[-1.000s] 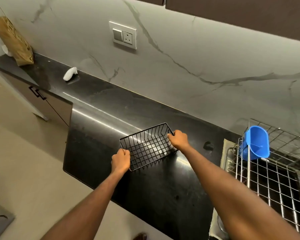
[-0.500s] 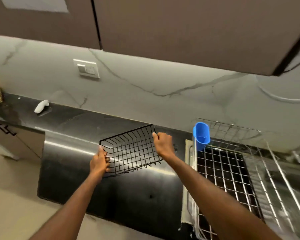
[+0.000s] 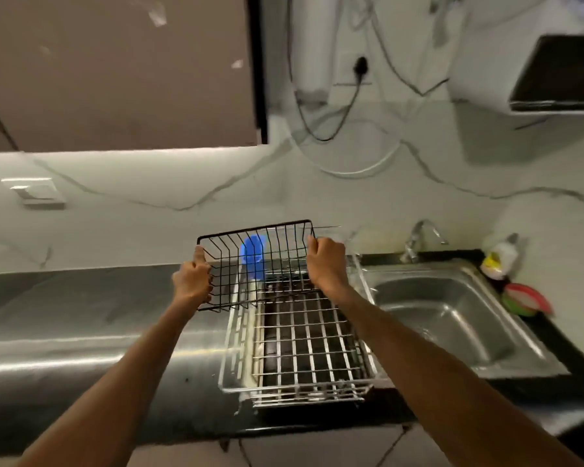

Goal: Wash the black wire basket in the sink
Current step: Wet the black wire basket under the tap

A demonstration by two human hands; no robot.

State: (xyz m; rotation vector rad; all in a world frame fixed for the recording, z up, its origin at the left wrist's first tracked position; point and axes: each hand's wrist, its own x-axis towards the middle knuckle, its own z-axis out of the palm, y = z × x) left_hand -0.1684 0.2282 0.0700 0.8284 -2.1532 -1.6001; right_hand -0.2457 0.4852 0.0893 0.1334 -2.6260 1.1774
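I hold the black rectangular wire basket (image 3: 260, 264) in the air above the left end of the silver wire dish rack (image 3: 297, 348), left of the stainless steel sink (image 3: 452, 318). My left hand (image 3: 193, 281) grasps its left short side, fingers curled round the wires. My right hand (image 3: 327, 264) grasps its right short side, clenched on the rim. A blue plastic cup (image 3: 253, 254) shows through the mesh. The chrome tap (image 3: 422, 237) stands behind the sink, on the black countertop (image 3: 81, 332)

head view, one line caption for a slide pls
Both hands, left hand and right hand, carry the black wire basket above the drying rack beside the sink.
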